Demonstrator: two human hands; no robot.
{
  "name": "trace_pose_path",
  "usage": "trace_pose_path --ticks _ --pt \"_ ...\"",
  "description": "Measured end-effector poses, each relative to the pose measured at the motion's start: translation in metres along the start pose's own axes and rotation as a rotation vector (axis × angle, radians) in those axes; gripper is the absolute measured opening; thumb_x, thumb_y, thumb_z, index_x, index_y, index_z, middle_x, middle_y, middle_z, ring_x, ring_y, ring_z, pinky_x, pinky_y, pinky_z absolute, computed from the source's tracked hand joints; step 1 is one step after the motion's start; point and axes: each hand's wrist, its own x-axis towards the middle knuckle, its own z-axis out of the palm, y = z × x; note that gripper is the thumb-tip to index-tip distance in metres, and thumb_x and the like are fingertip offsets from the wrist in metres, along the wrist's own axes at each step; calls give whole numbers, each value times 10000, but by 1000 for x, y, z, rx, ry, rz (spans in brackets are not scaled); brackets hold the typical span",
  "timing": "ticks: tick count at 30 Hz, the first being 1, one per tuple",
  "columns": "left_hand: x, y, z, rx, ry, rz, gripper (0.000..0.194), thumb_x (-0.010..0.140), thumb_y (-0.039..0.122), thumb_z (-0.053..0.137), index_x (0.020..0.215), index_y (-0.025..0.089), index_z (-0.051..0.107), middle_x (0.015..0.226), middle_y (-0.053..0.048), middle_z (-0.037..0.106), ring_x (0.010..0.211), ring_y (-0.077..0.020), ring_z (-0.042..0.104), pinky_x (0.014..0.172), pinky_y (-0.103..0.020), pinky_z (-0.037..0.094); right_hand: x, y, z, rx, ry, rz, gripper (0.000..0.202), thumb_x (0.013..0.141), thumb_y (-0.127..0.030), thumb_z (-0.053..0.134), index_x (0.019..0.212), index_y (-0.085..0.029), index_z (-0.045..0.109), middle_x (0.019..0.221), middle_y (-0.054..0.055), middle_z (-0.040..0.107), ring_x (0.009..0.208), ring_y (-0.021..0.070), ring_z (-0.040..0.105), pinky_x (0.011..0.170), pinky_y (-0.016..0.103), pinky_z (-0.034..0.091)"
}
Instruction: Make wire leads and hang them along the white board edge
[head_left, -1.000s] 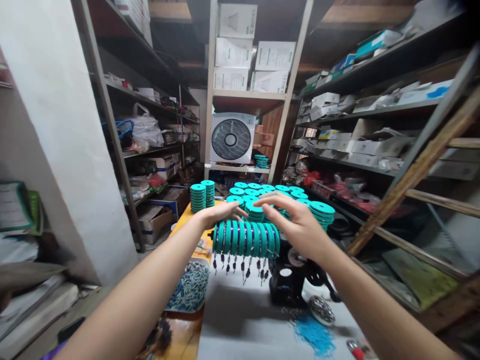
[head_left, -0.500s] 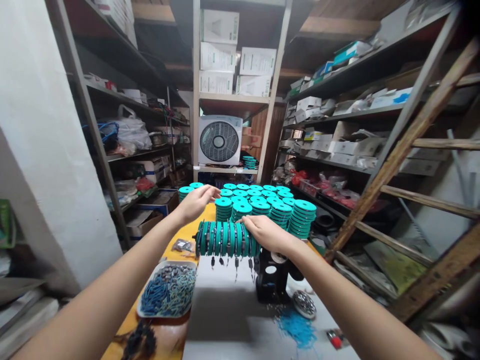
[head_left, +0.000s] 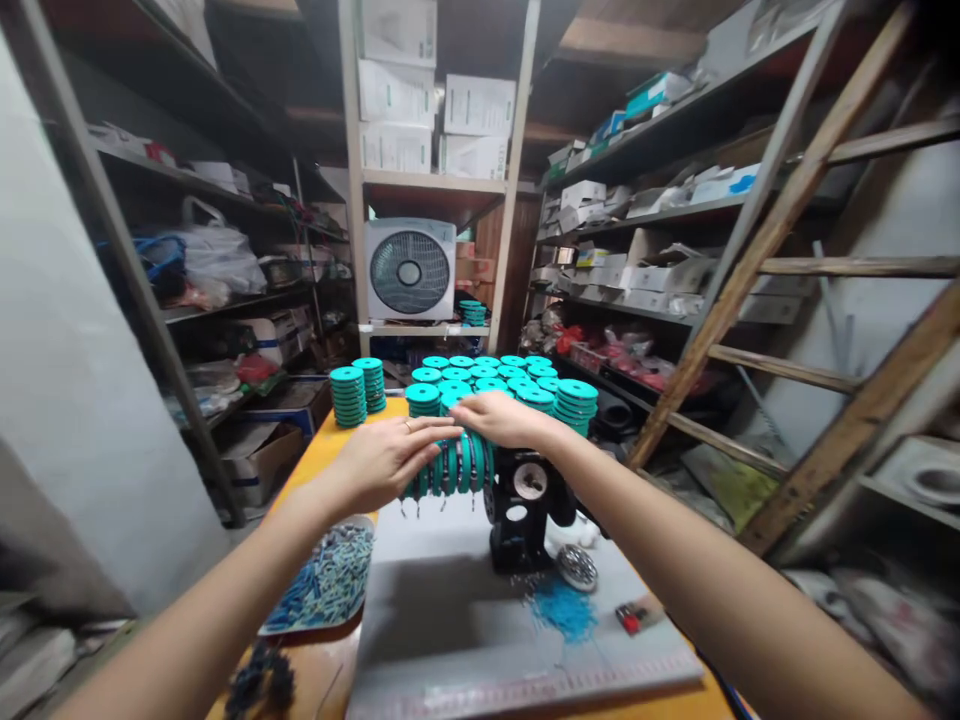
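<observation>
A row of teal spools [head_left: 457, 465] sits on its side at the left of a black machine [head_left: 517, 520], with thin dark ends hanging below. My left hand [head_left: 386, 455] lies over the row's left part, fingers stretched out to the right. Over the row's upper right part rests my right hand [head_left: 499, 418], its fingers bent down and touching or nearly touching my left fingertips. Whether the right fingers grip anything is hidden. Stacks of teal spools [head_left: 576, 400] stand behind the hands.
At the left is a white tray [head_left: 367, 560] of small blue and grey pieces. Blue strands [head_left: 566, 608], a round metal part [head_left: 577, 567] and a red-and-black item [head_left: 631, 618] lie right of centre. A wooden ladder [head_left: 795, 368] leans at the right, beside shelves.
My left hand has come down from above and left onto the row of spools. My right hand has shifted left along its top. The camera view has turned slightly right.
</observation>
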Motion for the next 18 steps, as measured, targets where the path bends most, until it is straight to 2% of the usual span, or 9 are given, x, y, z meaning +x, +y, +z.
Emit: trace_pose_path --ticks 2,4,6,8,9,10,12,14,18 --pt "0 0 0 9 -10 -16 390 934 412 256 1288 411 419 1343 118 444 1182 -131 473 989 -304 373 -27 -5 -7 23 196 41 342 941 -384 309 1102 -170 521 1104 5 518 1016 41 456 910 151 329" --pt "1 0 1 43 -22 -34 384 931 428 254 1278 441 418 1335 132 448 1164 -132 491 949 -291 400 -66 -8 -10 54 317 55 301 944 -375 313 1101 -196 498 1119 -24 499 1037 9 435 935 125 314" --pt "1 0 3 78 -27 -44 380 929 436 257 1276 458 410 1333 141 449 1159 -124 497 906 -266 422 -113 -9 -2 198 264 35 255 913 -378 396 981 -181 543 983 -25 532 898 -4 467 804 98 350" --pt "1 -2 5 92 4 -38 375 925 439 273 1272 458 415 1320 140 463 1157 -123 500 860 -244 435 -159 -6 21 231 81 88 222 887 -354 446 886 -179 584 882 -17 533 807 1 461 702 102 334" --pt "0 -4 6 88 22 -27 370 923 438 284 1268 461 417 1313 141 470 1155 -123 503 848 -237 436 -180 -3 38 224 -38 129 189 874 -325 468 874 -196 606 868 -13 529 812 9 462 713 108 334" --pt "0 -6 8 82 34 -16 365 921 435 296 1265 468 417 1309 144 474 1154 -122 504 840 -231 436 -198 1 57 198 -80 189 156 859 -277 487 842 -207 625 864 -7 524 837 22 467 724 114 334" --pt "0 -9 10 72 46 -5 356 918 432 311 1252 486 422 1302 149 479 1146 -122 512 817 -220 437 -225 12 95 96 -53 343 182 852 -226 476 876 -248 655 884 14 514 835 48 477 716 135 339" --pt "1 -11 11 70 39 -10 356 917 430 315 1249 490 427 1304 141 479 1141 -127 515 809 -219 436 -240 22 127 54 28 426 214 863 -259 462 909 -271 670 877 35 506 831 64 492 716 144 368" --pt "0 -10 10 64 33 -11 365 922 419 305 1261 461 434 1311 121 478 1149 -123 504 858 -223 422 -248 32 159 49 191 373 282 895 -330 405 930 -274 679 857 47 513 784 49 517 706 118 432"
